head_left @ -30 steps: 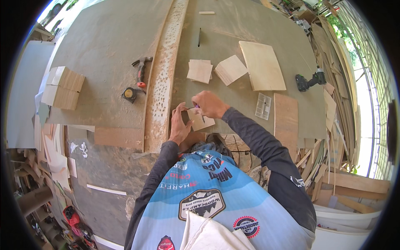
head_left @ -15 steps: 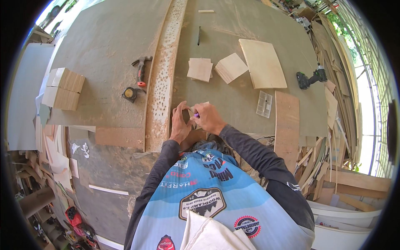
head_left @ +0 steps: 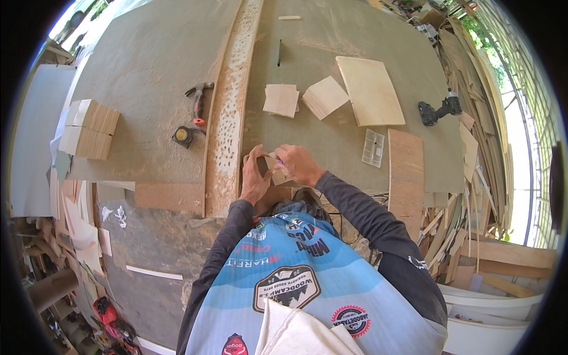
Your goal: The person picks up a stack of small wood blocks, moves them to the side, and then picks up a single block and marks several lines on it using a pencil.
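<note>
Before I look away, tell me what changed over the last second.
The right hand has shifted slightly down the picture, the slim purple item still in its grip, and covers more of the small wooden piece. Nothing visibly released. The left hand stays about where it was; hammer, tape measure and drill lie unmoved.

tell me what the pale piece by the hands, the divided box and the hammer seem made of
Pale piece: probably bare plywood or other wood, going by its light tan, matt face, though partly covered.
Divided box: likely clear plastic, smooth, since it looks see-through between its dividers.
Hammer: head probably dull metal, dark and claw-shaped; the black and red grip could be rubber or plastic.
</note>
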`<state>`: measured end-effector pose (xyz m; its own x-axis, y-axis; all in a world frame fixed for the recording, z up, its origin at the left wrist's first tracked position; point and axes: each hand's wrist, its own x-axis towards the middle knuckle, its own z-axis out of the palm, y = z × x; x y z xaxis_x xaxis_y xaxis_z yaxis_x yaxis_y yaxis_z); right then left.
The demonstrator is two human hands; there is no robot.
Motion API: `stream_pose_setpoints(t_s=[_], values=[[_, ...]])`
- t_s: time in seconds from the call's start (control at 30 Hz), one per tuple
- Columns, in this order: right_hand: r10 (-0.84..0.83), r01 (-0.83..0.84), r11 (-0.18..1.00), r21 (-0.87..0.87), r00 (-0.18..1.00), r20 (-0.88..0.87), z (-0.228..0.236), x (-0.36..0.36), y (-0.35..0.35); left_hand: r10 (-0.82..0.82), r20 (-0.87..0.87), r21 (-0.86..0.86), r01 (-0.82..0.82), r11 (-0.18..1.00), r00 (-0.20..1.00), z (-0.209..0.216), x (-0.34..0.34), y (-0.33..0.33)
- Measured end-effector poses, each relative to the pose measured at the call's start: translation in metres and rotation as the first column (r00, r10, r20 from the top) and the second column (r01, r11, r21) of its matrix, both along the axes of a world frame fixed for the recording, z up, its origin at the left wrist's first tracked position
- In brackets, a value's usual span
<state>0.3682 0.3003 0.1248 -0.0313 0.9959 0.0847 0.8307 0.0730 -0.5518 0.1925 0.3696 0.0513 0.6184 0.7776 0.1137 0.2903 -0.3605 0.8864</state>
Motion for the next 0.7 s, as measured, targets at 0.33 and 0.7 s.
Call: stream_pose_setpoints(t_s=[0.33, 0.7], values=[[0.261, -0.249, 0.965, -0.079, 0.922, 0.286, 0.001, 0.056, 0.043, 0.003, -0.039, -0.018, -0.004, 1.000, 0.999, 0.004, 0.001, -0.001], [0.399, -0.424, 0.905, -0.032, 0.821, 0.410, 0.004, 0.064, 0.074, 0.016, -0.071, -0.022, -0.018, 1.000, 0.997, 0.009, 0.003, -0.001]])
